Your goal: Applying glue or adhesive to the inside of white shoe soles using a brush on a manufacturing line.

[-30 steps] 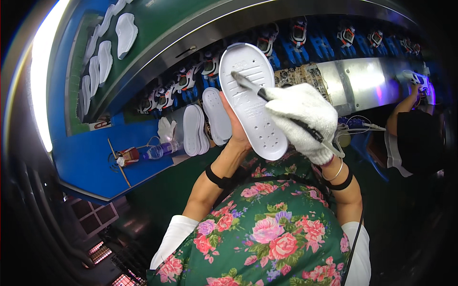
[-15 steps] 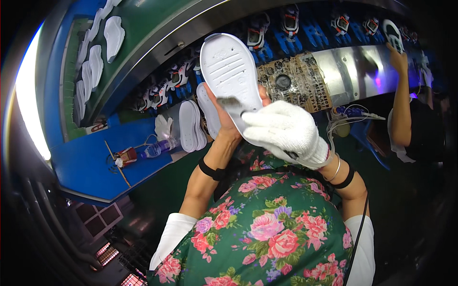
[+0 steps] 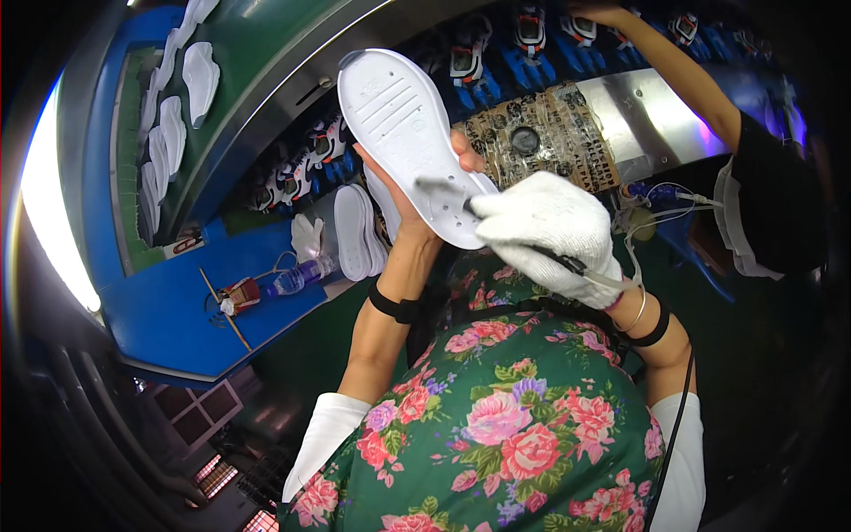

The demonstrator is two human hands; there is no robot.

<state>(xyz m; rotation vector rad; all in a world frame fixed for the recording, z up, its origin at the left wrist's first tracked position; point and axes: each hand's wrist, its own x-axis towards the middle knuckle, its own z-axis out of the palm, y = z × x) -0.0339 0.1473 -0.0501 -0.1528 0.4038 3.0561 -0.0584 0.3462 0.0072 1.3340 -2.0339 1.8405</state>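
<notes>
A white shoe sole (image 3: 394, 106), tilted, with grooves and small holes on its upper face, is held up in my bare left hand (image 3: 413, 220). My left fingers wrap round its right edge. My right hand (image 3: 551, 229), in a white knit glove, is closed around a brush, whose dark, blurred bristles (image 3: 434, 186) are over the heel half of the sole. Most of its handle is hidden by the glove. A thin pale tube runs along my right wrist. More white soles (image 3: 351, 232) stand beside my left wrist.
Several shoe uppers (image 3: 467, 60) on blue holders line the far side. A taped cardboard piece (image 3: 558, 151) bears a round dark disc (image 3: 525, 140). A bottle (image 3: 288, 279) lies on the blue table (image 3: 160, 306). More soles (image 3: 200, 82) lie upper left. A co-worker's arm (image 3: 687, 80) reaches in at right.
The sole and my left hand have shifted slightly left. My right hand has moved a little right, with the brush still over the heel half. The co-worker's arm now reaches farther left.
</notes>
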